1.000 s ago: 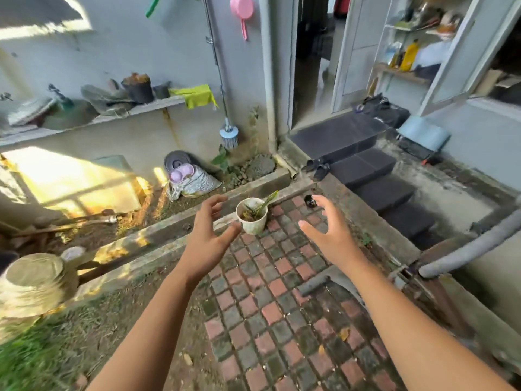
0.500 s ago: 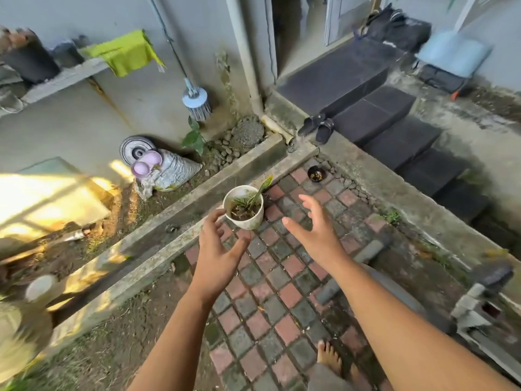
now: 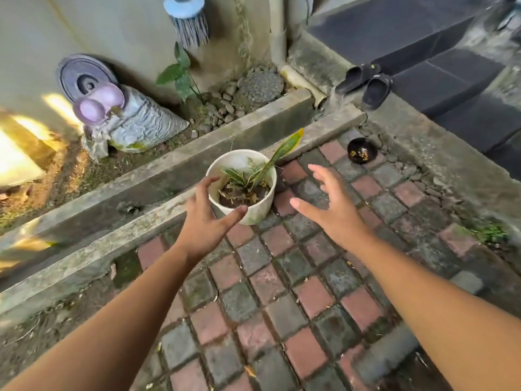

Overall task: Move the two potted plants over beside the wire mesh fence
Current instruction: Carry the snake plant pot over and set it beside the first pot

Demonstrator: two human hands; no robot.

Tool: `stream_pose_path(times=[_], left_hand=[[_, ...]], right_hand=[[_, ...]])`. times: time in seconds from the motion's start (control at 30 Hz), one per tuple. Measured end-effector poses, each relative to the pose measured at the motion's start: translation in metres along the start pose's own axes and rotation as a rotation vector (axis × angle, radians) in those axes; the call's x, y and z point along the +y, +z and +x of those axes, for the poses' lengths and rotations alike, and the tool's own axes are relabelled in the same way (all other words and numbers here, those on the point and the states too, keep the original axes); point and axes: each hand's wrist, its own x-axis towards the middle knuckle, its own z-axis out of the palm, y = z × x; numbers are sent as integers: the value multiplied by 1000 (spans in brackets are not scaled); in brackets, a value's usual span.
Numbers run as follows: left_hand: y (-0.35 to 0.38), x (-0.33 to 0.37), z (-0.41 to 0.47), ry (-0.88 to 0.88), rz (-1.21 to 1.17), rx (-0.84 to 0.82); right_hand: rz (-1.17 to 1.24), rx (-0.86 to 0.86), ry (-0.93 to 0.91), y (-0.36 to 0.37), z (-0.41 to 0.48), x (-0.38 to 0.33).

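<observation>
A white pot [image 3: 262,206] with a small striped plant and one long yellow-edged leaf stands on the brick paving beside a concrete curb [image 3: 158,218]. My left hand [image 3: 210,220] is spread open at the pot's left rim, its thumb in front of the near wall and fingers over the far-left edge; whether it touches the pot is unclear. My right hand [image 3: 331,206] is open a short way to the right of the pot, apart from it. Only one potted plant is in view, and no wire mesh fence is in view.
A small black bowl [image 3: 361,150] lies on the paving at the right. Black sandals [image 3: 363,81] rest by dark steps [image 3: 451,66]. Beyond the curb are gravel, a crumpled sack with purple lids [image 3: 127,119], a small seedling [image 3: 180,74] and a hanging brush [image 3: 187,18].
The view has dropped and closed in on the pot. Both hands have moved forward to it, the left one now reaching its rim.
</observation>
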Motion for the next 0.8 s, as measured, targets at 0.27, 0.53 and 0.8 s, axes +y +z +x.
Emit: stream_pose_path(times=[0.27,0.53,0.8], left_hand=[[52,-150,98,-76,0,91],[82,-208,134,61,-96,50],[97,-213,142,70,-453,64]], right_hand=[[152,-4,63,103,92,141],[464,45,99,163,142,189],[599,65,49,188,159,192]])
